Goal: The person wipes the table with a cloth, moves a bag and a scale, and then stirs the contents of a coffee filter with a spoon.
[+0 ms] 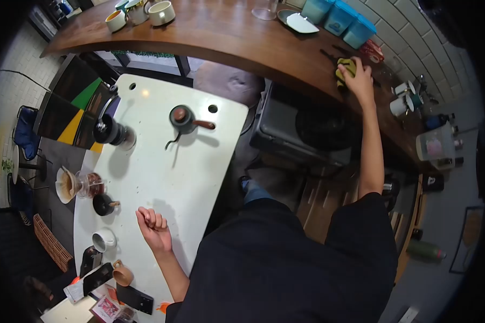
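Note:
My right hand (pixel 357 81) reaches out to the wooden counter, its fingers closed on a yellow-green and dark cloth (pixel 341 81). Over the white table, my left hand (pixel 155 227) is held with its fingers curled in and nothing visible in them. Nearest to it are a small black pot with a wooden handle (pixel 102 205) and a white cup (pixel 104 239). A gooseneck kettle (pixel 184 127) with a wooden handle stands farther up the table. A hand coffee grinder (pixel 109 129) and a glass coffee server with a paper filter (pixel 86 184) stand along the left side.
The wooden counter (pixel 215 32) curves across the top, carrying mugs (pixel 161 13), blue containers (pixel 339 17) and a plate (pixel 302 22). Metal cups (pixel 401 105) stand right of my right hand. Phones (pixel 136 299) and a brown cup (pixel 122 274) lie at the table's near left.

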A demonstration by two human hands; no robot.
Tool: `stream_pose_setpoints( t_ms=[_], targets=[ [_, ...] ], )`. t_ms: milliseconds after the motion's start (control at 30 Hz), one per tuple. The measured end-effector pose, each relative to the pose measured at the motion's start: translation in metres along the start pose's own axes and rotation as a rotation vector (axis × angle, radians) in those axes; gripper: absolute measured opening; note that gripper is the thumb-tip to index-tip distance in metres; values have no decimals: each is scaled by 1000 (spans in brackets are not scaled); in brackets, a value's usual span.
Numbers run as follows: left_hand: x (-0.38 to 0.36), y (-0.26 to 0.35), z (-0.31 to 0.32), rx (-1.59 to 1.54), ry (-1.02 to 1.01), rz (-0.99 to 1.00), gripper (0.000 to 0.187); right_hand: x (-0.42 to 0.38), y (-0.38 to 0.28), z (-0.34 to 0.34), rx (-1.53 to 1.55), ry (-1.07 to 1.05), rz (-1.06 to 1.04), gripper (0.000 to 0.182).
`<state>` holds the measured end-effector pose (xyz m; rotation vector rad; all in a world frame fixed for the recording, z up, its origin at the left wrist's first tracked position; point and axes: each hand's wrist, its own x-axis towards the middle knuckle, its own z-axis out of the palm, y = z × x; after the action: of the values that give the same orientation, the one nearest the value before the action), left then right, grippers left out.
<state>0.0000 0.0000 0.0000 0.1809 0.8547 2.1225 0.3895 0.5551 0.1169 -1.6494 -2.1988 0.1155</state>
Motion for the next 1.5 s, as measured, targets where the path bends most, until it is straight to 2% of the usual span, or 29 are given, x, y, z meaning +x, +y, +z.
stream_pose_setpoints(
  t_ms=[67, 100, 133, 167, 233, 300, 333, 367, 400, 433, 500, 533, 633, 700, 733, 767, 800, 833, 867, 900, 933, 1000, 1033, 1100, 1200, 1233, 1300, 1400, 1500],
  targets=[
    [1, -10, -11, 26, 86, -4, 34, 14, 12, 27, -205, 82, 167, 80],
    [-31, -71, 57, 17, 464, -86, 32, 28, 81, 39, -326, -106, -16, 74],
    [-10, -95, 54, 10, 370, -67, 30, 52, 95, 42, -236, -36, -153, 70],
    [5, -103, 69, 37, 439, -58, 28, 59, 93, 43, -220, -47, -153, 65],
    [19, -122, 83, 54, 407, -67, 26, 66, 112, 47, -118, 28, -266, 56],
    [25, -130, 96, 252, 353, -37, 22, 76, 140, 49, -37, 41, -288, 53],
    [29, -132, 97, 346, 404, -28, 20, 66, 111, 25, 76, -52, -115, 52],
    [34, -133, 95, 442, 451, -24, 21, 56, 93, 11, 127, -9, -43, 51],
    [43, -134, 93, 445, 469, -14, 21, 54, 99, 6, 184, 41, -131, 52],
    [54, -137, 90, 671, 504, 112, 27, 46, 97, -2, 413, -20, -154, 51],
    [82, -137, 66, 1014, 529, 301, 45, -8, 25, -27, 937, -114, 33, 55],
    [96, -134, 52, 1126, 527, 366, 54, -25, 13, -25, 1088, -250, 15, 59],
    [103, -114, 43, 1115, 531, 357, 51, -87, -42, 10, 1416, -587, -54, 69],
    [83, -103, 33, 1086, 540, 369, 49, -143, -104, 33, 1425, -745, 112, 78],
    [67, -101, 23, 1093, 558, 398, 48, -156, -132, 45, 1406, -1053, -9, 84],
    [49, -99, 13, 1100, 575, 425, 47, -182, -151, 82, 1482, -1228, -19, 82],
    [28, -98, 1, 1126, 631, 420, 43, -210, -180, 98, 1504, -1350, 25, 68],
    [8, -98, -15, 1124, 643, 422, 43, -230, -204, 116, 1442, -1446, -20, 57],
    [-13, -98, -34, 1094, 723, 372, 41, -249, -230, 131, 1387, -1449, -89, 44],
    [-33, -97, -47, 1057, 802, 321, 38, -262, -254, 149, 1288, -1364, -299, 34],
    [-51, -90, -56, 1050, 816, 324, 38, -269, -282, 158, 1172, -1385, -285, 28],
    [-81, -79, -72, 951, 887, 275, 33, -287, -337, 212, 1264, -920, -617, 33],
    [-92, -72, -74, 936, 900, 276, 33, -286, -366, 225, 1277, -875, -628, 37],
    [-110, -54, -69, 854, 930, 351, 30, -284, -422, 249, 1237, -641, -781, 39],
    [-135, -34, -71, 788, 941, 389, 27, -281, -493, 282, 1126, -564, -911, 38],
    [-144, -31, -74, 776, 948, 415, 27, -282, -512, 296, 1093, -443, -1014, 37],
    [-166, -28, -80, 743, 965, 406, 26, -278, -541, 314, 994, -570, -1110, 41],
    [-194, -27, -91, 714, 991, 398, 23, -284, -555, 338, 922, -569, -1160, 46],
    [-219, -28, -102, 697, 1040, 380, 21, -289, -549, 326, 905, -668, -1285, 49]
  ],
)
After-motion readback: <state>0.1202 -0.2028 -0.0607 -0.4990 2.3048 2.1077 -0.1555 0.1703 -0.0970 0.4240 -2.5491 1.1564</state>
